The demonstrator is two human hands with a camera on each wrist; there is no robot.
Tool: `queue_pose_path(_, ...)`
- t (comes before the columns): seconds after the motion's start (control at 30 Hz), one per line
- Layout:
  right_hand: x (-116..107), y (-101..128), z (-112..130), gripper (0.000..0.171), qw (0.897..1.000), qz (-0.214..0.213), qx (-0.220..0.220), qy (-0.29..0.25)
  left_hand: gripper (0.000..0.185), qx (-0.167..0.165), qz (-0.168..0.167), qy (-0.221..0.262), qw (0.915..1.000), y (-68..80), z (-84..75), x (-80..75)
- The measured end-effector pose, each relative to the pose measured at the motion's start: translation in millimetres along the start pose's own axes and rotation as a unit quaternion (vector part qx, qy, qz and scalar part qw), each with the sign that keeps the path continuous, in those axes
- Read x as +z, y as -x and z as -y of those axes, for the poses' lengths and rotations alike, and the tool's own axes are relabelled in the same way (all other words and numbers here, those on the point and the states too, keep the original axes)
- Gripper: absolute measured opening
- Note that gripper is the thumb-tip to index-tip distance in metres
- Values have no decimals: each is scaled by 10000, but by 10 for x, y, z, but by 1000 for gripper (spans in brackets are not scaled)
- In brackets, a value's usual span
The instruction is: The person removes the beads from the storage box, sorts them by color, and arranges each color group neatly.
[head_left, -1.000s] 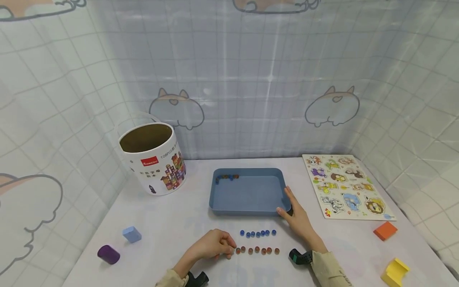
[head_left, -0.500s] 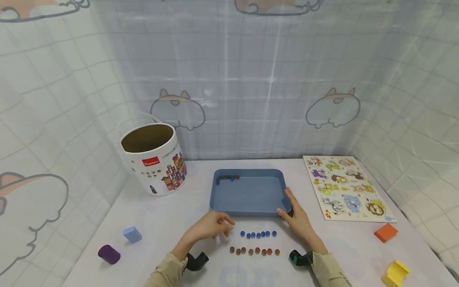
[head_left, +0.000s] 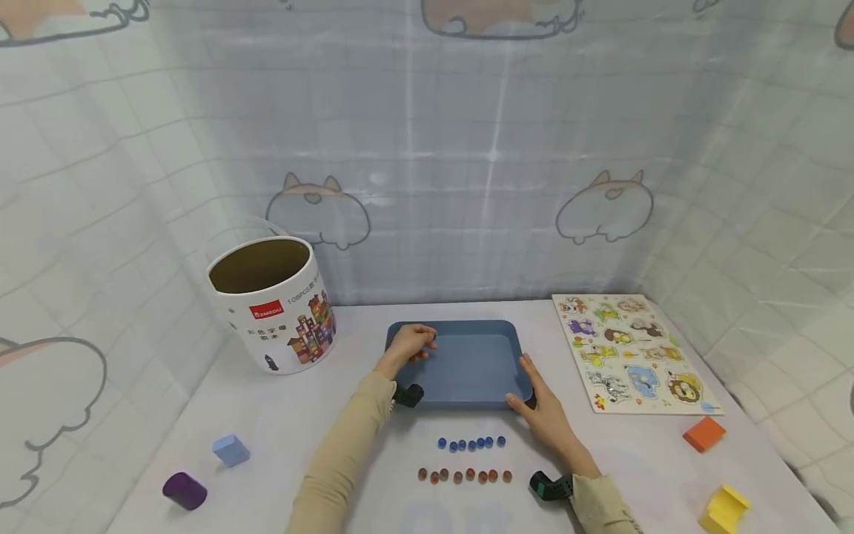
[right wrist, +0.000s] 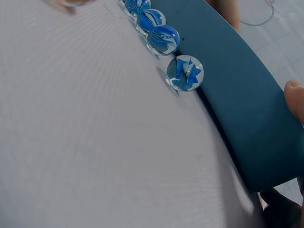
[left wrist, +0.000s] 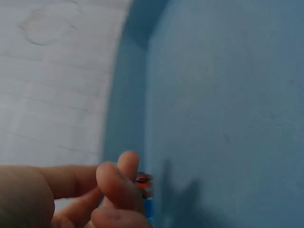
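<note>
My left hand [head_left: 410, 344] is over the far left corner of the blue tray [head_left: 477, 371], its fingertips drawn together. In the left wrist view, an orange-red marble [left wrist: 143, 180] and a blue marble [left wrist: 149, 209] show just past its fingers, along the tray wall; whether the fingers hold one I cannot tell. My right hand [head_left: 543, 404] grips the near right corner of the tray, thumb at the front rim and fingers along the right side. In front of the tray lie a row of blue marbles [head_left: 471, 445] and, nearer, a row of reddish-brown marbles [head_left: 457, 478].
At the back left stands a white bucket [head_left: 280, 326]. An animal puzzle board [head_left: 634, 356] lies at the right. Loose blocks lie around: light blue [head_left: 231, 450], purple [head_left: 184, 490], orange [head_left: 704, 434] and yellow [head_left: 725, 510]. A patterned curtain [head_left: 460, 185] surrounds the table.
My left hand left the reddish row, passed the left end of the blue row and reached into the tray's far left corner, covering the marbles there. My right hand stays on the tray.
</note>
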State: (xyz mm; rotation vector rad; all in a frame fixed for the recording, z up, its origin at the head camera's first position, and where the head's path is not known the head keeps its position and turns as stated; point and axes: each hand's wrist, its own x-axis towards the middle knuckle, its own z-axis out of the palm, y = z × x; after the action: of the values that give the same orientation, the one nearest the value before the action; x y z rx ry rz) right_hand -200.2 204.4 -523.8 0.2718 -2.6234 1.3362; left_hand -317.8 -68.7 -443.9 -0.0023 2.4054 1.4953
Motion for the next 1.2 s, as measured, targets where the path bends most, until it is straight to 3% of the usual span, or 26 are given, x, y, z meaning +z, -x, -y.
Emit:
queue_pose_path(0.1, 34, 0, 16, 79, 10000, 28, -49, 9, 31, -304, -265, 81, 9992, -75, 50, 29)
queue_pose_path(0.23, 35, -10, 38, 80, 10000, 19, -93, -12, 32, -463, -426, 22, 9980, -137, 65, 36)
queue_pose_path(0.47, 0, -42, 62, 79, 9999, -33, -99, -16, 26, -460, -313, -253, 9981, -219, 2, 40)
queue_pose_path(0.73, 51, -9, 59, 80, 10000, 47, -41, -64, 20, -348, -192, -776, 9962, -232, 39, 90)
queue_pose_path(0.93, 50, 3, 41, 79, 10000, 21, -40, -25, 23, -447, 245, -180, 9985, -144, -12, 43)
queue_pose_path(1.07, 27, 4, 40, 79, 10000, -5, 34, -35, 27, -140, 541, 81, 9984, -23, -81, -31)
queue_pose_path(1.2, 6, 3, 39, 79, 9999, 15, 111, -31, 27, 212, 628, 135, 9977, 135, -119, -98)
